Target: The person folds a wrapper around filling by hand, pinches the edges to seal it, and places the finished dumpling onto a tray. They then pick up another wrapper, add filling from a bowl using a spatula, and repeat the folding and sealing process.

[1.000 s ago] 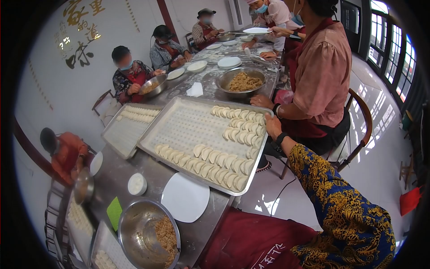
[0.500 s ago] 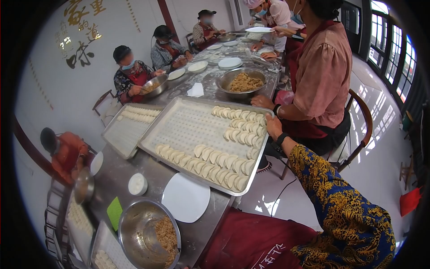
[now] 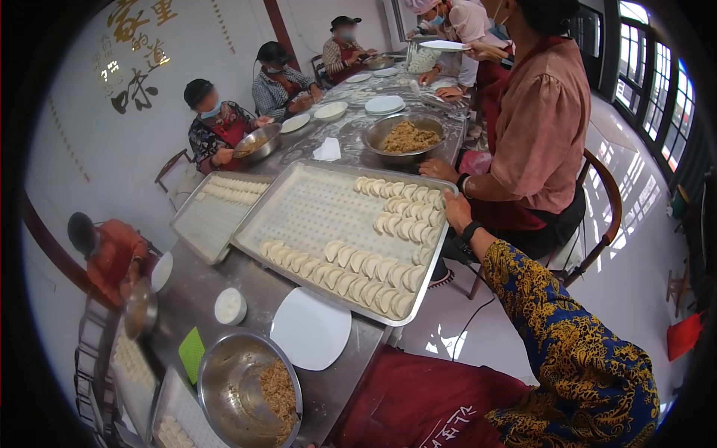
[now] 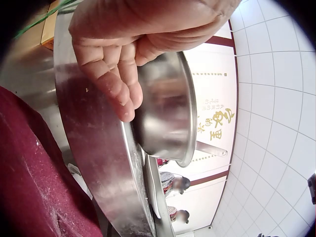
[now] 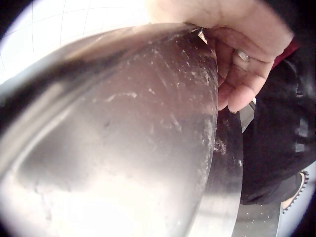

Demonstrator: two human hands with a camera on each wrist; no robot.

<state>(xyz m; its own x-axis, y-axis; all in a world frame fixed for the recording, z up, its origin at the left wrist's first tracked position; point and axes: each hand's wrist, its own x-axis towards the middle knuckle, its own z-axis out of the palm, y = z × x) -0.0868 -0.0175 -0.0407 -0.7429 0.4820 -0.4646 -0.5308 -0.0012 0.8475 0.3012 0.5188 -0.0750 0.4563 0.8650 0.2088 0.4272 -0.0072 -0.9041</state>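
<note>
My right hand grips the right edge of a large metal tray, which overhangs the table's edge on that side. In the right wrist view the fingers of the right hand curl around the rim, beside the tray's underside. Rows of crescent dumplings line the tray's near and right sides. My left hand has loosely bent fingers and holds nothing. In its wrist view it overlaps a steel bowl near the table edge; in the head view the steel bowl contains brown filling.
A white plate and a small white bowl lie near the tray. Another dumpling tray sits alongside it. A seated person is close to the tray's right corner, by a bowl of filling.
My right hand and the tray stay nearly still. At the far end, a white plate in a person's hand has moved slightly right, and a tray with white pieces has come into view.
</note>
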